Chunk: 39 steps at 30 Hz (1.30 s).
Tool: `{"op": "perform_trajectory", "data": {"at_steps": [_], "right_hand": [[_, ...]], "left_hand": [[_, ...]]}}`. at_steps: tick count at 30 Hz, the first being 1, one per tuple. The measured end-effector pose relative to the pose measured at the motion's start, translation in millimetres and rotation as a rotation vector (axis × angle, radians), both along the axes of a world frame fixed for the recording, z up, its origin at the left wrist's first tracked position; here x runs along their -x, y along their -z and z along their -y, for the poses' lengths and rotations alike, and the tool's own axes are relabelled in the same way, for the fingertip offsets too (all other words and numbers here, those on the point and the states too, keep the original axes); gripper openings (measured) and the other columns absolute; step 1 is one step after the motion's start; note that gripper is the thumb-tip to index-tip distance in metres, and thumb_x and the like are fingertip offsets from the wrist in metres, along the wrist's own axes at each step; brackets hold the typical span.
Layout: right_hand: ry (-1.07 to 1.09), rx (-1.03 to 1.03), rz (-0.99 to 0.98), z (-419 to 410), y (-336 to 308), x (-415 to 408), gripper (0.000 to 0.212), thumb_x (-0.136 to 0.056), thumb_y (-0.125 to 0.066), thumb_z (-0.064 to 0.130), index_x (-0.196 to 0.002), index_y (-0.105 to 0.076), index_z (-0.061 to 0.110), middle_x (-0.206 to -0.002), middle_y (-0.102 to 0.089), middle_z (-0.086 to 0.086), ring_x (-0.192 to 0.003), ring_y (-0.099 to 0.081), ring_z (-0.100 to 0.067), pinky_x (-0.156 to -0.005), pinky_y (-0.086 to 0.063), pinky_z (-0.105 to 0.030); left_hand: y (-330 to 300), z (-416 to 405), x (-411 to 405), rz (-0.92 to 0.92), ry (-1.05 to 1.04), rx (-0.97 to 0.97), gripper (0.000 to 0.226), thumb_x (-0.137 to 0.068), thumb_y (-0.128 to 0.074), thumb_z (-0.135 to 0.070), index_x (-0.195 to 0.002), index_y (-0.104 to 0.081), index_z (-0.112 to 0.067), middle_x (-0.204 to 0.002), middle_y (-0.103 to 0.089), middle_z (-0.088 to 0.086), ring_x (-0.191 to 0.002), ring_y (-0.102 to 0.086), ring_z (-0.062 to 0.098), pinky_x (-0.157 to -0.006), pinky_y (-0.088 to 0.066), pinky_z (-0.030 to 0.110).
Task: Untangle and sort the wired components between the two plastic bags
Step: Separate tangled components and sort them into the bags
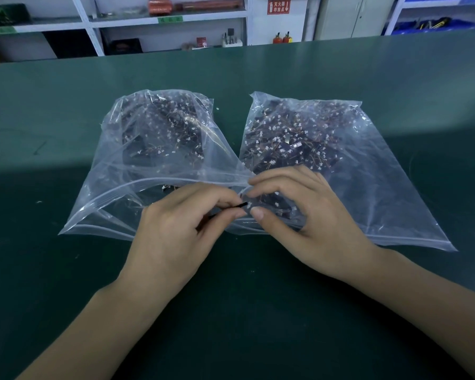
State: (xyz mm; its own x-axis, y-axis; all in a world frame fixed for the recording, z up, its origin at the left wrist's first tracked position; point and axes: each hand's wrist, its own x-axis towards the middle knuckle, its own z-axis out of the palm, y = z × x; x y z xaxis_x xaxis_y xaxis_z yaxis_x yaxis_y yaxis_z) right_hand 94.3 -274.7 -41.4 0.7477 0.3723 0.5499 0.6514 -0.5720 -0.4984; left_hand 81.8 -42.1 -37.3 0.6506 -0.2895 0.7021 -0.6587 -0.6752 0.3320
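Two bare forearms come in from 7 and 5 o'clock over the dark green bench. Left hand: fingers curled, thumb and forefinger pinching a thin black wired component w/ a small white connector at its tip. Right hand: fingers bent in an arch, thumb and forefinger tips close together right at that white connector; can't tell if they actually grip it. Both hands meet at centre, over the near edges of the bags.

Just past the hands, two clear plastic zip-top bags lie side by side on the bench, mouths toward the person. Left clear plastic bag sits at 11 o'clock from the hands, its zip strip running across under the left hand's knuckles. Right clear plastic bag sits at 1 o'clock, its near corner under the right hand. The near inner corners of the bags overlap btwn the hands. Each holds a tangled heap of dark components w/ thin reddish-brown wires and many small white connectors: left heap, right heap. A few loose pieces lie inside the right bag beneath the right palm.

Far side, 12 o'clock: white shelving w/ orange-red packets, a red wall sign, and blue bins at 1 o'clock.
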Motion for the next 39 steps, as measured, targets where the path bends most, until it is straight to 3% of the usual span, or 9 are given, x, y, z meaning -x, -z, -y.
{"op": "perform_trajectory", "data": {"at_steps": [6,15,18,20,22,29,32,39], "right_hand": [[-0.037,-0.105,0.012,0.1,3.1,-4.2,0.024,-0.097,-0.074,0.034,-0.112,-0.077,0.016,-0.113,-0.073,0.012,-0.113,-0.065,-0.014,-0.101,-0.048,-0.045],[-0.129,-0.291,0.004,-0.7,1.7,-2.6,0.010,-0.092,-0.082,0.018,-0.099,-0.079,0.011,-0.102,-0.076,0.006,-0.101,-0.070,-0.020,-0.093,-0.051,-0.044],[-0.157,-0.330,-0.006,-1.1,0.1,0.0,0.009,-0.093,-0.081,0.017,-0.099,-0.079,0.012,-0.102,-0.076,0.004,-0.101,-0.070,-0.022,-0.092,-0.052,-0.045],[-0.155,-0.340,-0.002,-1.6,-0.4,0.9,0.009,-0.093,-0.081,0.017,-0.099,-0.079,0.011,-0.102,-0.076,0.003,-0.102,-0.070,-0.023,-0.092,-0.052,-0.046],[-0.135,-0.339,0.005,-1.9,0.0,0.5,0.010,-0.092,-0.081,0.019,-0.098,-0.080,0.011,-0.105,-0.075,0.000,-0.105,-0.070,-0.024,-0.093,-0.052,-0.048],[-0.111,-0.348,-0.012,-0.5,-1.3,0.7,0.010,-0.091,-0.082,0.021,-0.096,-0.079,0.013,-0.118,-0.071,-0.003,-0.115,-0.067,-0.025,-0.100,-0.051,-0.049],[-0.114,-0.329,-0.023,-1.0,-0.6,0.3,0.011,-0.093,-0.081,0.022,-0.096,-0.078,0.012,-0.120,-0.071,-0.003,-0.116,-0.067,-0.026,-0.099,-0.050,-0.055],[-0.118,-0.308,-0.049,-1.1,-0.9,-0.2,0.011,-0.095,-0.078,0.022,-0.098,-0.076,0.012,-0.125,-0.070,0.000,-0.115,-0.066,-0.026,-0.093,-0.050,-0.053]], "left_hand": [[3.8,5.0,0.8,0.002,0.068,0.062,0.021,-0.098,-0.077,-0.009,-0.118,-0.079,-0.014,-0.112,-0.075,-0.013,-0.099,-0.069,0.000,-0.084,-0.057,0.023],[2.4,10.1,6.8,-0.037,0.129,0.127,0.025,-0.095,-0.076,-0.010,-0.118,-0.075,-0.019,-0.108,-0.075,-0.015,-0.088,-0.072,0.009,-0.078,-0.058,0.025],[0.8,11.2,9.5,-0.072,0.038,0.176,0.021,-0.095,-0.077,-0.025,-0.112,-0.068,-0.033,-0.103,-0.072,-0.018,-0.085,-0.072,0.011,-0.071,-0.057,0.029],[0.1,9.2,8.1,-0.069,0.002,0.156,0.007,-0.096,-0.076,-0.031,-0.100,-0.071,-0.030,-0.095,-0.070,-0.016,-0.080,-0.069,0.013,-0.064,-0.055,0.034],[-0.5,7.7,6.4,-0.053,0.011,0.139,0.008,-0.097,-0.078,-0.031,-0.093,-0.075,-0.025,-0.092,-0.068,-0.014,-0.078,-0.068,0.014,-0.060,-0.052,0.036],[-1.5,6.2,6.3,-0.044,0.046,0.132,0.011,-0.099,-0.078,-0.028,-0.091,-0.077,-0.020,-0.094,-0.067,-0.014,-0.078,-0.065,0.012,-0.059,-0.051,0.034],[-1.0,6.7,6.3,-0.055,0.034,0.131,0.011,-0.098,-0.078,-0.028,-0.090,-0.076,-0.021,-0.092,-0.066,-0.014,-0.078,-0.065,0.013,-0.058,-0.050,0.035],[-0.6,6.4,5.7,-0.050,0.040,0.107,0.012,-0.099,-0.077,-0.029,-0.091,-0.074,-0.021,-0.092,-0.064,-0.015,-0.077,-0.063,0.012,-0.058,-0.050,0.036]]}}
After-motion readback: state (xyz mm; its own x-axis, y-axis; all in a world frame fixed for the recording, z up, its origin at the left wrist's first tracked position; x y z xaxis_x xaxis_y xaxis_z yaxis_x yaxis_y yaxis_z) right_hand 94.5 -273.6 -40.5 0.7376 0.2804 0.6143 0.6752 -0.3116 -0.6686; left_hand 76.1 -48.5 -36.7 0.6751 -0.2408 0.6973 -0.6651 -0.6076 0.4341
